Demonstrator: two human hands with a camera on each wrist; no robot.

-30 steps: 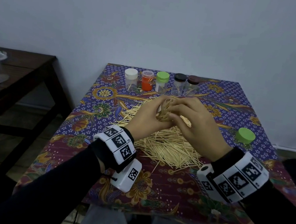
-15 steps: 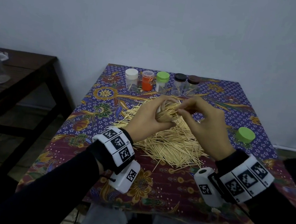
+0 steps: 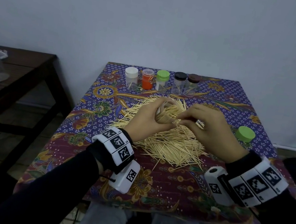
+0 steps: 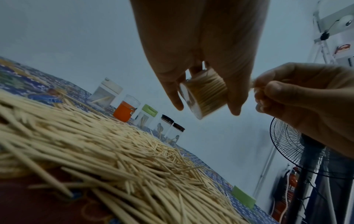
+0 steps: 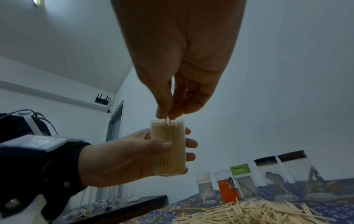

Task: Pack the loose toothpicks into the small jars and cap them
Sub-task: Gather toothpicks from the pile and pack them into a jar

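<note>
My left hand (image 3: 149, 118) grips a small clear jar (image 5: 168, 149) packed with toothpicks, held above the pile; the same jar (image 4: 204, 97) shows in the left wrist view. It has no cap on. My right hand (image 3: 206, 125) pinches a few toothpicks (image 5: 168, 121) at the jar's open mouth. A big heap of loose toothpicks (image 3: 166, 139) lies on the patterned tablecloth (image 3: 171, 184) under both hands. A green cap (image 3: 245, 133) sits alone at the right of the table.
Five small capped jars stand in a row at the table's far edge: white (image 3: 131, 77), orange (image 3: 147, 81), green (image 3: 162, 80), and two dark-capped ones (image 3: 186, 84). A dark wooden side table (image 3: 19, 66) stands to the left. A floor fan (image 4: 291, 147) is at the right.
My right hand has pulled back slightly to the right from covering the jar and now pinches toothpicks at its mouth. The left hand keeps holding the jar in place.
</note>
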